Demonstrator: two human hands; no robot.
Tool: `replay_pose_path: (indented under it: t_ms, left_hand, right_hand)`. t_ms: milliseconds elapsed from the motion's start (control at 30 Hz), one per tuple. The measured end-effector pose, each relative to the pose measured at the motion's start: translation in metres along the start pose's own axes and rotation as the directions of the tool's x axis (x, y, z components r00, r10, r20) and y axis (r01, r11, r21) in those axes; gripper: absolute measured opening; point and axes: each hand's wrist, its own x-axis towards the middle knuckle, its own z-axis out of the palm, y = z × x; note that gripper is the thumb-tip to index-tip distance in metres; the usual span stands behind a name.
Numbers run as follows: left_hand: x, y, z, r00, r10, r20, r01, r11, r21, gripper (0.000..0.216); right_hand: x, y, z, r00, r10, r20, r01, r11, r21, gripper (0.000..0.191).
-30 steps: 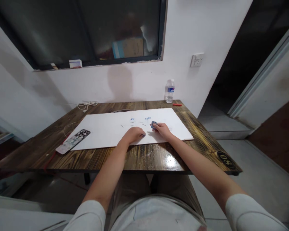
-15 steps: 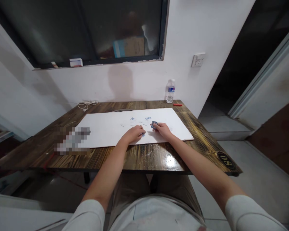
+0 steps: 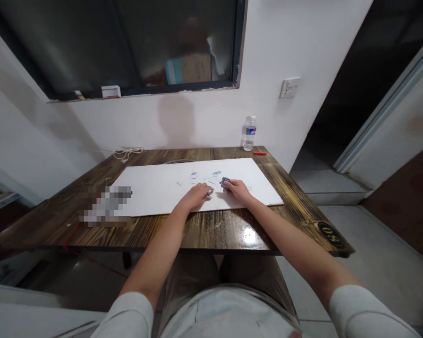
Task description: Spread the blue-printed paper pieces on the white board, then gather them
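Both my hands rest on a white board [image 3: 155,190] that lies on a dark wooden table [image 3: 215,230]. My right hand [image 3: 237,189] is closed round a small blue object [image 3: 225,181] that shows at its fingertips. My left hand [image 3: 196,195] is curled, its fingertips pinched together on a tiny pale piece I cannot make out. Just beyond the hands, small blue-and-white paper scraps [image 3: 216,173] and another scrap [image 3: 193,175] lie on the board.
A blurred flat item [image 3: 105,205] lies at the board's left corner. A water bottle [image 3: 248,133] and a red pen [image 3: 259,153] stand at the table's back right, a white cable [image 3: 127,152] at the back left. An open doorway is to the right.
My left hand's fingertips shifted slightly on the board, lifting a little toward the right hand. The right hand stayed put.
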Motion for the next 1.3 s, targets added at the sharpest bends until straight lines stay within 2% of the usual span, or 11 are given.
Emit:
replay_pose_path:
  t_ms: [467, 600, 1100, 1300]
  left_hand:
    - [0.001, 0.004, -0.005, 0.968, -0.245, 0.058, 0.250, 0.961, -0.116, 0.019]
    - [0.001, 0.004, -0.004, 0.970, -0.243, 0.027, 0.245, 0.961, -0.131, 0.011]
    - [0.003, 0.008, -0.003, 0.950, -0.311, 0.021, 0.312, 0.944, -0.109, 0.013]
    - [0.007, 0.007, 0.005, 0.940, -0.337, -0.049, 0.311, 0.908, -0.281, 0.014]
  right_hand:
    - [-0.001, 0.000, 0.000, 1.000, 0.008, 0.009, -0.008, 1.000, -0.007, 0.043]
    - [-0.001, -0.002, 0.000, 1.000, 0.008, 0.018, -0.008, 1.000, -0.011, 0.042]
    - [0.001, 0.005, 0.000, 1.000, -0.018, 0.024, 0.020, 0.997, -0.076, 0.042]
    - [-0.001, 0.001, -0.001, 0.999, -0.030, 0.041, 0.034, 0.993, -0.111, 0.044]
